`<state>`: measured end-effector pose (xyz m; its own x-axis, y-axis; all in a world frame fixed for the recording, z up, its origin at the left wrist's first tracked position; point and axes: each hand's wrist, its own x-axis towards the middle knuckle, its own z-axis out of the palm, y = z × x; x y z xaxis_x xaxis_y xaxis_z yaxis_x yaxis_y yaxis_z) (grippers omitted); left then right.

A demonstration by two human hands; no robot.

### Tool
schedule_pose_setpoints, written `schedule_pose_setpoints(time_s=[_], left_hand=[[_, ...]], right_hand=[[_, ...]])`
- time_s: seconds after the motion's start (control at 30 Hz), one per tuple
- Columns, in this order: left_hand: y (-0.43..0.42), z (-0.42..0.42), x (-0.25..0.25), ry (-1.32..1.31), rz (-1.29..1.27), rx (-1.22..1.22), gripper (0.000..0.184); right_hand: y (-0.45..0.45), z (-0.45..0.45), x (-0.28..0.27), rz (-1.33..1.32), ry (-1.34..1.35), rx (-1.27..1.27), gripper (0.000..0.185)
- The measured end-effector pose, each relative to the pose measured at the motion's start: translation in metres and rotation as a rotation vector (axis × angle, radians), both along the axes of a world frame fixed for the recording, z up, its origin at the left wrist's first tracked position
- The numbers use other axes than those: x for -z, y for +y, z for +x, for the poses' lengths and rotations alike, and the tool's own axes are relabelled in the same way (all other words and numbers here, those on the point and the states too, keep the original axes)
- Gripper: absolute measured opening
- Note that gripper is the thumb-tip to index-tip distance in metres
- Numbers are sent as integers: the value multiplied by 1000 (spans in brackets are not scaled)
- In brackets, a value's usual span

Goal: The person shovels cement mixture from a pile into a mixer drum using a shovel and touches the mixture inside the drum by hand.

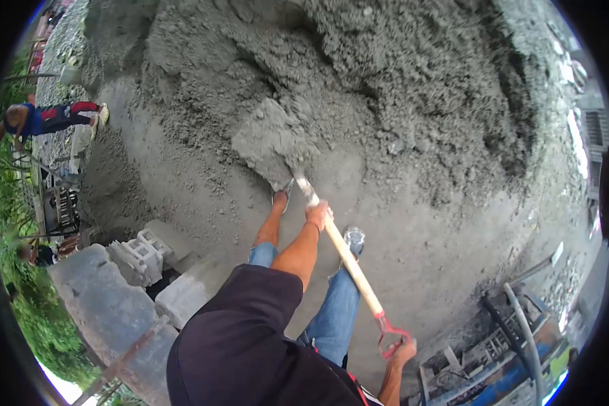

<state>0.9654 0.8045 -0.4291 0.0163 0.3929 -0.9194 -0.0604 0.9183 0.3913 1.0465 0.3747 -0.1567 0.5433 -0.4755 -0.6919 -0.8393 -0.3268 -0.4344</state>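
My left hand is closed around the lower part of a shovel's pale wooden shaft, close to the metal socket. At the other end, my right hand grips the red D-shaped handle. The shovel slants up and to the left, away from my body. Its blade is covered by a heap of damp grey sand or concrete mix. This load is in front of a large grey pile, and I cannot tell whether it touches the pile. My feet are on either side of the shaft.
Concrete blocks and a stone slab stand at left. A metal-framed machine is at lower right. Another person stands at upper left, beside gravel. Grey grit covers the floor.
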Motion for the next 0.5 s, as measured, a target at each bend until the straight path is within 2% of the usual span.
schedule_pose_setpoints(time_s=[0.1, 0.17, 0.23, 0.27, 0.3, 0.33, 0.37, 0.4, 0.47, 0.5], left_hand=[[-72, 9, -71, 4, -39, 26, 19], [-125, 9, -99, 0, -81, 60, 20], [-175, 8, -120, -19, -128, 58, 20], [-197, 4, -131, -30, -150, 49, 20], [-211, 4, -153, -45, -235, 33, 19], [-220, -11, -162, -352, -385, -65, 19], [-232, -10, -170, -257, -336, -18, 18], [-244, -11, -188, -157, -293, 26, 18], [-251, -24, -208, -155, -314, 31, 18], [-248, -34, -213, -170, -320, 37, 19]], right_hand=[[-71, -6, -78, -26, -30, 11, 7], [-120, -19, -126, -45, -14, -6, 6], [-149, -34, -176, 23, -107, 64, 12], [-148, -38, -217, 9, -113, 64, 12], [-137, -40, -266, -288, -15, -454, 17], [-130, -47, -295, -585, 94, -967, 26], [-144, -59, -298, -600, 87, -967, 26], [-167, -72, -303, -553, 18, -841, 24], [-210, -89, -313, -448, -134, -604, 23], [-143, -94, -345, -217, -120, -915, 18]])
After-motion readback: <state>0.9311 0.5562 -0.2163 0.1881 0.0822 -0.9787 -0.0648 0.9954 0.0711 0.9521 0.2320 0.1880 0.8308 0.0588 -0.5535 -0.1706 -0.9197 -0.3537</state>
